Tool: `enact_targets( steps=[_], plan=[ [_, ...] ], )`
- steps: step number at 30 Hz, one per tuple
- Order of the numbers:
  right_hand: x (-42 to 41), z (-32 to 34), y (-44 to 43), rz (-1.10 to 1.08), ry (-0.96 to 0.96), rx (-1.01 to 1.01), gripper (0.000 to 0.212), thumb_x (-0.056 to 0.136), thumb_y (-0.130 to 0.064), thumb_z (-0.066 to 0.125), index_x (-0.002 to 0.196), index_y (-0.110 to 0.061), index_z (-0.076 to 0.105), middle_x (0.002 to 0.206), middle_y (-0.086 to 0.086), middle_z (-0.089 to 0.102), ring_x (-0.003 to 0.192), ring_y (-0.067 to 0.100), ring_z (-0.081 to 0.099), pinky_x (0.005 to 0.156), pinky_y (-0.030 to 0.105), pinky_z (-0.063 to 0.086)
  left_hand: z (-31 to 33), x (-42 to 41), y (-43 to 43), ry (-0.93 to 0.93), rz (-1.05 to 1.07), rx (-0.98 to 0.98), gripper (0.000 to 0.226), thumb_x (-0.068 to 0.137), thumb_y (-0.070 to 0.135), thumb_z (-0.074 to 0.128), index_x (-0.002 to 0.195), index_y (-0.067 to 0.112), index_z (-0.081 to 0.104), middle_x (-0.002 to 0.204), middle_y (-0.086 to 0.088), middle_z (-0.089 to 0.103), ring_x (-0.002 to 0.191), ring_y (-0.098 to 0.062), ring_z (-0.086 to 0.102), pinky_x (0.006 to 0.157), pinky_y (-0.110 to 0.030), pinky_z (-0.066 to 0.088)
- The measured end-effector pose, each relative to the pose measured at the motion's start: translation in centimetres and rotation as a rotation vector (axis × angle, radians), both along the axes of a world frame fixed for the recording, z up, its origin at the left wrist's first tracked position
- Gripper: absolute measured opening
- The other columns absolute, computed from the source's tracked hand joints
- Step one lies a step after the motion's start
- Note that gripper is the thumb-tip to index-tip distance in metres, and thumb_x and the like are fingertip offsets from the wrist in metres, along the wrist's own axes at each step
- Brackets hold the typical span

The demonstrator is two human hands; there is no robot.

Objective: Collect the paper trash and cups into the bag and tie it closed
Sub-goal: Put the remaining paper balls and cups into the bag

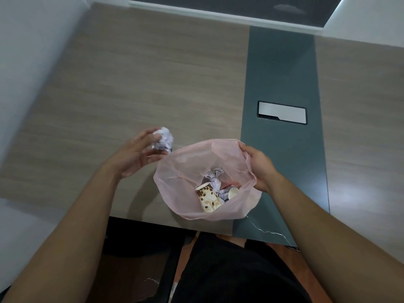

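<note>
Fingers [147, 134] of the left hand [135, 154] curl loosely round a crumpled paper ball [163, 139]. It sits at their tips, blurred, just beside the nearest rim of the pink bag [181, 171]. Across the mouth from them, the right hand [261, 166] pinches the opposite rim. Inside lie a patterned cup [207, 199], a white cup [233, 192] and more paper [215, 174]. The hold looks light, so the ball could drop onto the table [131, 73] short of the mouth. The unheld rim may sag inward. The bag sits by the table edge, and a tug could pull it off.
</note>
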State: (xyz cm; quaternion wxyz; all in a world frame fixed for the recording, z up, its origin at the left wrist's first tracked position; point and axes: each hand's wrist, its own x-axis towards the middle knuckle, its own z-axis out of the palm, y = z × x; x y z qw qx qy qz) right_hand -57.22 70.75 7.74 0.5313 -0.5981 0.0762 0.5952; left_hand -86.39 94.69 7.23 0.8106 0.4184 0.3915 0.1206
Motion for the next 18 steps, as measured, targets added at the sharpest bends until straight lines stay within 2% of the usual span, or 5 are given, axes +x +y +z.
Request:
enact_targets(
  steps=[4, 9, 12, 16, 18],
  plan=[
    [-0.2, 0.9, 0.8, 0.008, 0.001, 0.028, 0.045, 0.107, -0.041, 0.068, 0.136, -0.008, 0.078, 0.14, 0.023, 0.074, 0.131, 0.047, 0.07, 0.103, 0.062, 0.062, 1.0, 3.3, -3.0, 0.131, -0.432, 0.21, 0.051, 0.089, 0.037, 0.091, 0.136, 0.029, 0.073, 0.13, -0.008, 0.078, 0.1, -0.029, 0.082, 0.079, -0.031, 0.065],
    [-0.2, 2.0, 1.6, 0.017, -0.022, 0.051, 0.048, 0.109, -0.04, 0.065, 0.14, -0.005, 0.074, 0.142, 0.025, 0.073, 0.132, 0.047, 0.07, 0.116, 0.064, 0.053, 0.1, 7.5, -7.2, 0.27, -0.609, 0.389, 0.048, 0.093, 0.047, 0.086, 0.135, 0.033, 0.07, 0.124, 0.004, 0.078, 0.093, -0.022, 0.084, 0.076, -0.033, 0.068],
    [0.1, 2.7, 1.8, 0.034, -0.041, 0.053, 0.049, 0.109, -0.043, 0.064, 0.14, -0.006, 0.075, 0.139, 0.024, 0.075, 0.13, 0.046, 0.071, 0.115, 0.064, 0.054, -0.8, 8.9, -7.7, 0.337, -0.639, 0.432, 0.065, 0.092, 0.056, 0.083, 0.148, 0.03, 0.061, 0.134, 0.007, 0.071, 0.09, -0.022, 0.085, 0.083, -0.042, 0.069],
    [0.6, 3.0, 1.7, -0.003, -0.04, 0.073, 0.049, 0.11, -0.04, 0.064, 0.141, -0.004, 0.074, 0.143, 0.026, 0.072, 0.132, 0.047, 0.07, 0.116, 0.065, 0.053, -0.7, 9.2, -4.2, 0.36, -0.514, 0.429, 0.038, 0.102, 0.054, 0.071, 0.13, 0.028, 0.07, 0.117, 0.008, 0.084, 0.076, -0.031, 0.084, 0.047, -0.025, 0.052],
    [0.9, 2.9, 1.6, -0.028, -0.046, 0.076, 0.048, 0.11, -0.038, 0.064, 0.143, -0.003, 0.072, 0.146, 0.026, 0.069, 0.136, 0.047, 0.067, 0.12, 0.063, 0.05, -0.9, 9.0, -2.1, 0.43, -0.322, 0.504, 0.026, 0.11, 0.04, 0.06, 0.116, 0.019, 0.074, 0.105, -0.001, 0.086, 0.061, -0.028, 0.08, 0.039, -0.02, 0.038]
  ],
)
